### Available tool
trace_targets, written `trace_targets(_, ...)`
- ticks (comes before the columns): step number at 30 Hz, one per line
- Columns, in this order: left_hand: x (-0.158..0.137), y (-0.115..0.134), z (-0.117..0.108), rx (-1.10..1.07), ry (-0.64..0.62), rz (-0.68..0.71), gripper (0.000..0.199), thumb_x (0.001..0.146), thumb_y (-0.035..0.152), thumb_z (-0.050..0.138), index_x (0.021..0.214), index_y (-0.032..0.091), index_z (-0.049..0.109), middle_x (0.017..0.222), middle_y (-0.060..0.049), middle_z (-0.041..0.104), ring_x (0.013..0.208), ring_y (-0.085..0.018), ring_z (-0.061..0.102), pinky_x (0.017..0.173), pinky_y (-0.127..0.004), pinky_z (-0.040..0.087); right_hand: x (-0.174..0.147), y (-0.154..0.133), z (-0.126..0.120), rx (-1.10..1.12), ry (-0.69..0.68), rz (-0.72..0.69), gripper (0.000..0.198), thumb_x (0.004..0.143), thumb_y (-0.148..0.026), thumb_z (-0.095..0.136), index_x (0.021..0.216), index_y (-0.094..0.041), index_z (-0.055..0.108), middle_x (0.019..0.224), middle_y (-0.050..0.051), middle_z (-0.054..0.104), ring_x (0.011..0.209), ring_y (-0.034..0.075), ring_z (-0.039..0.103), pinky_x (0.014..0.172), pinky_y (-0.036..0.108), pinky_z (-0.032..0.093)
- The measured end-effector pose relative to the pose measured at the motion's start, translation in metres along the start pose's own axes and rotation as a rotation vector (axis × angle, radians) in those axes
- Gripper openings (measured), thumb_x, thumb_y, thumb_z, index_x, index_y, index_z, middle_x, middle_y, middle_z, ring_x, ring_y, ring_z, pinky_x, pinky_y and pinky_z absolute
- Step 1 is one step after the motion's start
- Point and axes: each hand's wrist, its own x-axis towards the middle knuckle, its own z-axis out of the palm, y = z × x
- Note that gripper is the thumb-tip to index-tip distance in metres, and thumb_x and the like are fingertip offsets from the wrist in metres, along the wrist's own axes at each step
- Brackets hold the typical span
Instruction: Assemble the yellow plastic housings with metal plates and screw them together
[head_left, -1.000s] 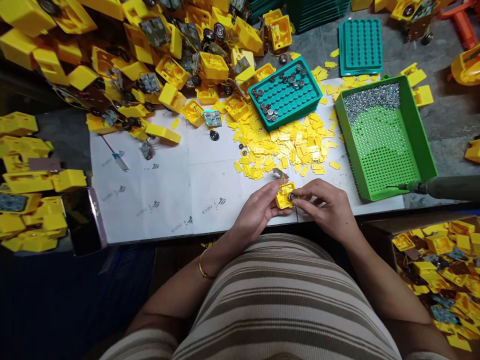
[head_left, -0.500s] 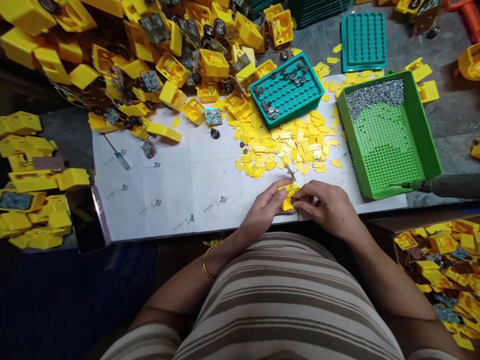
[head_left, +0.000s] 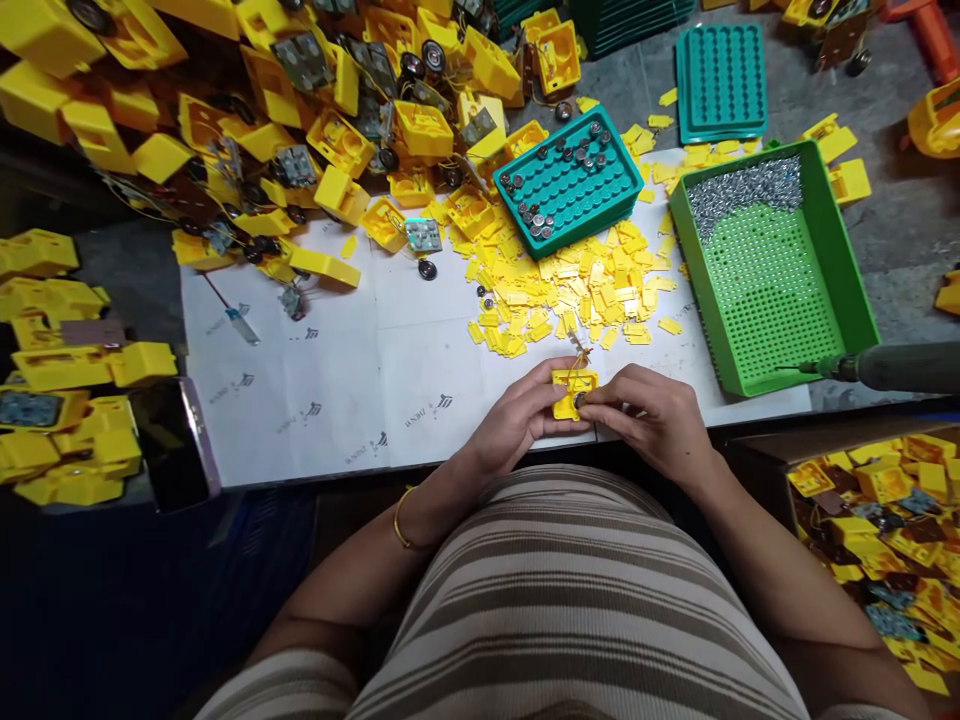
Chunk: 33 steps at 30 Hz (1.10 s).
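My left hand [head_left: 517,418] is closed around a small yellow plastic housing [head_left: 564,388], whose hollow side faces up near the table's front edge. Thin wires and a small piece [head_left: 581,354] stick out at its far side. With thumb and fingertips together, my right hand [head_left: 654,408] pinches a small round dark part [head_left: 579,399] at the right of the hollow. Whether that part is seated inside cannot be made out. Just beyond my hands lies a heap of flat yellow pieces [head_left: 581,285]. Behind it stands a teal tray [head_left: 568,185] with several small round metallic parts.
A green basket [head_left: 855,270] with silver screws stands to the right, a power screwdriver [head_left: 885,368] reaching over its near edge. Yellow housings [head_left: 341,195] with wires pile up at the back left. A screwdriver [head_left: 238,320] and a phone [head_left: 171,445] lie left; a box of yellow parts [head_left: 892,530] sits lower right.
The yellow housing has been turned so that its hollow shows more openly. My left fingers have drawn back from over it, and my right fingertips have shifted slightly left with the round part.
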Motion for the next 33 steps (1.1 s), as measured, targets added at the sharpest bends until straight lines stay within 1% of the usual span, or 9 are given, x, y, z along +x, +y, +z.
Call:
trace_targets(4, -0.001, 0.000, 0.002, -0.024, -0.010, -0.028, 0.042, 0.069, 0.010, 0.068, 0.109, 0.022, 0.061, 0.105, -0.003, 0.065, 0.092, -0.017, 0.062, 0.087, -0.036, 0.052, -0.007, -0.003, -0.001, -0.004, 0.003, -0.111, 0.013, 0.091, -0.021, 0.059, 0.098, -0.018, 0.069, 0.086, 0.006, 0.068, 0.075, 0.013, 0.066, 0.066, 0.024, 0.053)
trace_targets(12, -0.002, 0.000, 0.006, 0.065, 0.031, 0.051, 0.038, 0.067, 0.011, 0.075, 0.101, 0.019, 0.061, 0.092, 0.001, 0.062, 0.082, -0.011, 0.058, 0.079, -0.024, 0.048, -0.011, -0.007, 0.001, 0.125, 0.019, -0.092, 0.026, 0.090, -0.011, 0.052, 0.110, -0.020, 0.065, 0.092, 0.006, 0.067, 0.083, 0.015, 0.066, 0.073, 0.029, 0.055)
trace_targets(14, -0.002, 0.001, 0.006, 0.056, 0.033, 0.056, 0.037, 0.069, 0.013, 0.073, 0.103, 0.020, 0.060, 0.093, 0.000, 0.063, 0.084, -0.012, 0.059, 0.081, -0.026, 0.049, -0.011, -0.008, 0.003, 0.092, 0.021, -0.087, 0.027, 0.090, -0.011, 0.051, 0.112, -0.021, 0.064, 0.096, 0.006, 0.067, 0.087, 0.015, 0.066, 0.076, 0.030, 0.055)
trace_targets(17, -0.002, 0.001, 0.005, 0.073, 0.036, 0.087, 0.042, 0.068, 0.012, 0.072, 0.107, 0.021, 0.059, 0.097, -0.001, 0.064, 0.089, -0.013, 0.059, 0.085, -0.027, 0.048, -0.012, -0.011, 0.007, -0.067, 0.041, -0.046, 0.021, 0.092, -0.018, 0.053, 0.110, -0.021, 0.065, 0.099, 0.008, 0.067, 0.090, 0.017, 0.066, 0.076, 0.030, 0.055)
trace_targets(20, -0.003, 0.000, 0.007, 0.160, 0.053, 0.145, 0.044, 0.070, 0.013, 0.072, 0.110, 0.020, 0.057, 0.101, -0.002, 0.064, 0.092, -0.014, 0.059, 0.087, -0.026, 0.046, -0.013, -0.014, 0.012, -0.229, 0.129, -0.007, 0.014, 0.092, -0.026, 0.059, 0.103, -0.021, 0.067, 0.094, 0.008, 0.068, 0.085, 0.018, 0.066, 0.071, 0.030, 0.054)
trace_targets(23, -0.005, 0.000, 0.008, 0.214, 0.062, 0.155, 0.042, 0.072, 0.016, 0.072, 0.111, 0.021, 0.057, 0.104, -0.003, 0.065, 0.094, -0.015, 0.060, 0.089, -0.028, 0.045, -0.012, -0.015, 0.015, -0.234, 0.174, 0.014, 0.011, 0.092, -0.028, 0.060, 0.096, -0.022, 0.068, 0.088, 0.006, 0.067, 0.080, 0.017, 0.065, 0.067, 0.029, 0.052)
trace_targets(26, -0.005, 0.001, 0.008, 0.210, 0.044, 0.128, 0.042, 0.071, 0.014, 0.072, 0.110, 0.021, 0.058, 0.102, -0.003, 0.065, 0.092, -0.015, 0.061, 0.088, -0.028, 0.045, -0.010, -0.013, 0.013, -0.208, 0.114, 0.011, 0.011, 0.092, -0.026, 0.059, 0.093, -0.022, 0.068, 0.086, 0.006, 0.065, 0.080, 0.017, 0.063, 0.066, 0.028, 0.051)
trace_targets(30, -0.005, 0.002, 0.006, 0.155, 0.008, 0.045, 0.046, 0.067, 0.009, 0.070, 0.110, 0.020, 0.060, 0.095, -0.002, 0.066, 0.085, -0.013, 0.062, 0.085, -0.028, 0.047, -0.006, -0.006, 0.006, -0.209, 0.004, -0.064, 0.013, 0.093, -0.025, 0.057, 0.093, -0.020, 0.069, 0.085, 0.006, 0.064, 0.078, 0.017, 0.061, 0.066, 0.029, 0.050)
trace_targets(33, -0.003, 0.002, 0.005, 0.094, -0.015, -0.016, 0.050, 0.065, 0.006, 0.068, 0.112, 0.020, 0.060, 0.092, -0.001, 0.066, 0.081, -0.012, 0.062, 0.084, -0.028, 0.048, -0.004, 0.000, 0.001, -0.204, -0.023, -0.127, 0.014, 0.092, -0.026, 0.058, 0.094, -0.020, 0.071, 0.085, 0.007, 0.063, 0.078, 0.017, 0.060, 0.065, 0.029, 0.050)
